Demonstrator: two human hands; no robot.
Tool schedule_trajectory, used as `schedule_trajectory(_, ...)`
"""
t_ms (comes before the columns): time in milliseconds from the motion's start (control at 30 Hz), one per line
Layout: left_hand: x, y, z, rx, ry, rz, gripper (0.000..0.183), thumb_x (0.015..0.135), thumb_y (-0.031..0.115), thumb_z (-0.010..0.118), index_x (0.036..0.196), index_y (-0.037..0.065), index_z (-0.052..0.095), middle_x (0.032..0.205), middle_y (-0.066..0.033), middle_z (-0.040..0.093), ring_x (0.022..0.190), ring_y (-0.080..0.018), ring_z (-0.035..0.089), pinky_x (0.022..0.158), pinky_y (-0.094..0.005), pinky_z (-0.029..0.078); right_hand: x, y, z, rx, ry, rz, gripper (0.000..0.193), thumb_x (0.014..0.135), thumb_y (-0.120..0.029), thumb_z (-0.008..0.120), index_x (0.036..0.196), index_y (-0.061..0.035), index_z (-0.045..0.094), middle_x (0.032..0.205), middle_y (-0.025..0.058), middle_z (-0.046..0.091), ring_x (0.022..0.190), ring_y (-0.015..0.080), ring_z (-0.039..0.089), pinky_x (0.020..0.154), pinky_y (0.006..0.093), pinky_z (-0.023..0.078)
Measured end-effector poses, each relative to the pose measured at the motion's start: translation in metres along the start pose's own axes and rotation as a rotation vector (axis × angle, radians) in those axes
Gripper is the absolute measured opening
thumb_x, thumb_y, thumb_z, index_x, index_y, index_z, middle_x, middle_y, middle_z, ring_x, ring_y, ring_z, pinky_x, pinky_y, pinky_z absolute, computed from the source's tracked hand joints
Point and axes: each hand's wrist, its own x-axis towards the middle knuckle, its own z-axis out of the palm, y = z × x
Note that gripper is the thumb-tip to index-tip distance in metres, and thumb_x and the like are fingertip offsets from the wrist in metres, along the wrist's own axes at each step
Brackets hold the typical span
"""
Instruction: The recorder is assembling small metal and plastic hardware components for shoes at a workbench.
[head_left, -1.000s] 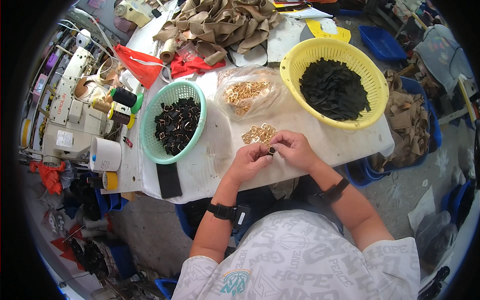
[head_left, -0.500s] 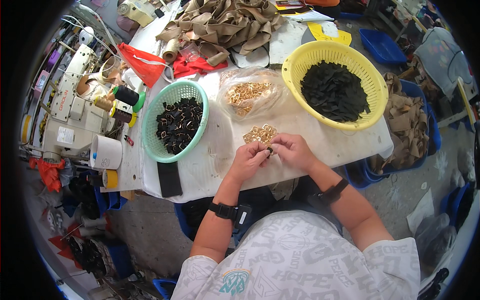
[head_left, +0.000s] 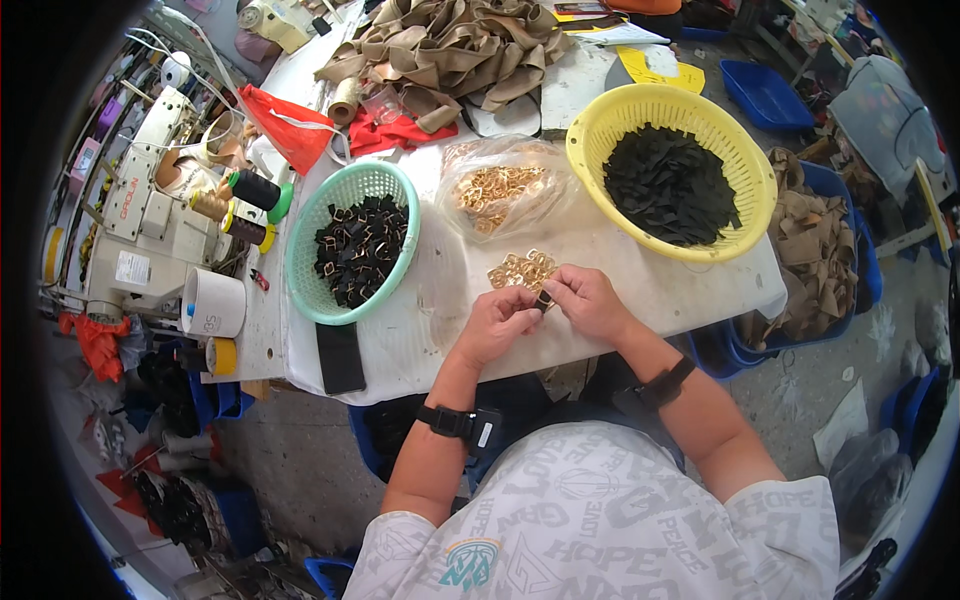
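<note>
My left hand (head_left: pixel 502 322) and my right hand (head_left: pixel 588 304) meet near the table's front edge. Both pinch a short black fabric strip (head_left: pixel 543 299) between them; whether a ring is on it I cannot tell. Just beyond my fingers lies a small pile of gold metal rings (head_left: pixel 515 268). Behind it, a clear plastic bag (head_left: pixel 500 190) holds more such rings. A mint-green basket (head_left: pixel 293 250) to the left contains black strips looped with gold rings. Loose black strips (head_left: pixel 672 185) fill a yellow basket (head_left: pixel 757 180) on the right.
A black phone (head_left: pixel 341 358) lies at the table's front left. Sewing machine (head_left: pixel 135 240), thread spools (head_left: pixel 258 190) and a white cup (head_left: pixel 214 303) stand farther left. Brown fabric strips (head_left: pixel 440 50) heap at the back. A blue bin (head_left: pixel 868 262) of brown pieces stands right of the table.
The black strip has been turned between my fingers and more of it shows. My right fingertips have shifted slightly up; the baskets and rings stay put.
</note>
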Motion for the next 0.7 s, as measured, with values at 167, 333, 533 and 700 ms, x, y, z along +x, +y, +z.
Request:
schedule_trajectory(167, 0.002, -0.002, 0.003, 0.111, 0.017, -0.004, 0.012, 0.091, 0.01, 0.063, 0.085, 0.001, 0.061, 0.071, 0.0019, 0.057, 0.064, -0.0049, 0.051, 0.058, -0.0209, 0.042, -0.001, -0.002, 0.002, -0.048, 0.013, -0.048, 0.018, 0.093, -0.014, 0.058, 0.081, -0.0002, 0.059, 0.062, -0.0001, 0.054, 0.059, 0.0073, 0.045, 0.053, 0.0265, 0.04)
schedule_trajectory(333, 0.001, 0.001, 0.004, 0.18, 0.015, 0.024, 0.013, 0.091, 0.011, 0.063, 0.081, 0.003, 0.059, 0.067, 0.0031, 0.055, 0.06, -0.0043, 0.048, 0.055, -0.0204, 0.04, 0.0, -0.006, 0.002, -0.063, 0.043, -0.049, 0.018, 0.093, -0.014, 0.058, 0.08, -0.0012, 0.058, 0.063, -0.0001, 0.053, 0.058, 0.0068, 0.044, 0.053, 0.026, 0.039)
schedule_trajectory(533, -0.021, 0.001, -0.003, 0.168, 0.06, 0.01, 0.015, 0.094, 0.01, 0.057, 0.079, 0.004, 0.057, 0.067, 0.0022, 0.055, 0.059, -0.0056, 0.051, 0.054, -0.0214, 0.042, 0.006, -0.003, -0.008, 0.213, -0.112, 0.207, 0.019, 0.096, -0.016, 0.056, 0.081, -0.0036, 0.057, 0.063, -0.0028, 0.051, 0.054, 0.0039, 0.044, 0.049, 0.0211, 0.036)
schedule_trajectory(700, -0.03, 0.073, -0.072, 0.355, 0.51, 0.167, 0.021, 0.095, 0.014, 0.053, 0.077, 0.004, 0.057, 0.063, -0.0005, 0.053, 0.053, -0.0067, 0.049, 0.048, -0.0232, 0.041, 0.002, -0.002, -0.012, 0.404, -0.009, 0.199, 0.021, 0.097, -0.017, 0.055, 0.08, -0.0038, 0.057, 0.063, -0.0006, 0.052, 0.051, 0.0058, 0.044, 0.047, 0.0209, 0.036)
